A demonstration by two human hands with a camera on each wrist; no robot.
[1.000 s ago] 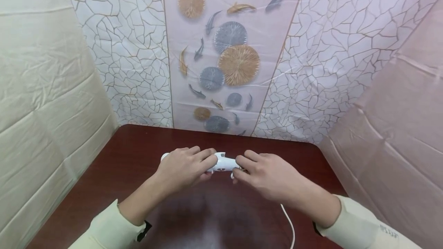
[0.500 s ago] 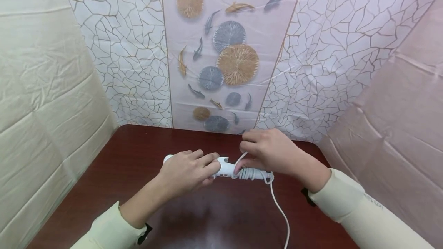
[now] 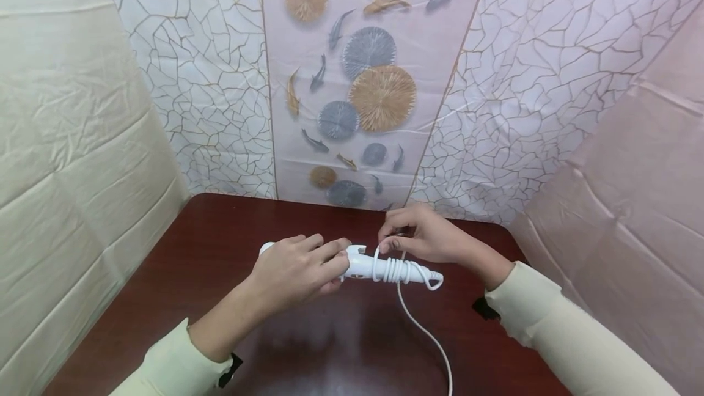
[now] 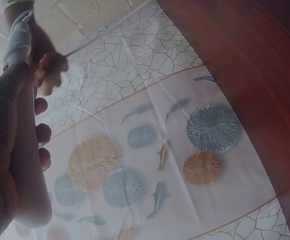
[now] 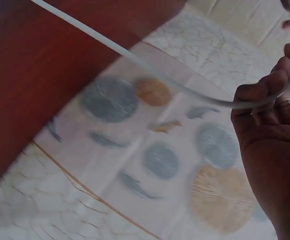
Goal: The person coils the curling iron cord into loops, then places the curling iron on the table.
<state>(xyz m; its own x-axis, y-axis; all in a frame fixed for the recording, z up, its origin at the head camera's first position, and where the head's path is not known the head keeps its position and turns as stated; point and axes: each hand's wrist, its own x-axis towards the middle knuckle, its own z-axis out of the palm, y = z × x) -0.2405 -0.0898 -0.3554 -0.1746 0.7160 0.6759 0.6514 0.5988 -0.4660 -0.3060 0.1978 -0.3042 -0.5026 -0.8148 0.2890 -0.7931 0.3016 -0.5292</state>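
Note:
A white rod-shaped corded appliance, much like a curling iron (image 3: 360, 266), lies crosswise in front of me in the head view. My left hand (image 3: 299, 266) grips its thicker left part from above, and the rounded end (image 4: 33, 207) shows beyond the palm in the left wrist view. Several loops of white cord (image 3: 393, 269) circle the slimmer handle on the right. My right hand (image 3: 426, 235) is just behind the handle, its fingers holding the cord. In the right wrist view the cord (image 5: 185, 91) runs across the bent fingers of my right hand (image 5: 272, 120).
The dark red-brown table (image 3: 220, 225) lies below both hands. A patterned cloth backdrop (image 3: 220, 78) rises at its far edge, with plain cloth walls (image 3: 71, 157) at both sides. The cord's free length (image 3: 423, 329) trails toward the near edge.
My right hand has moved from the handle's right end to above and behind it, carrying the cord around. The wound loops have come into view, and the trailing cord has swung left.

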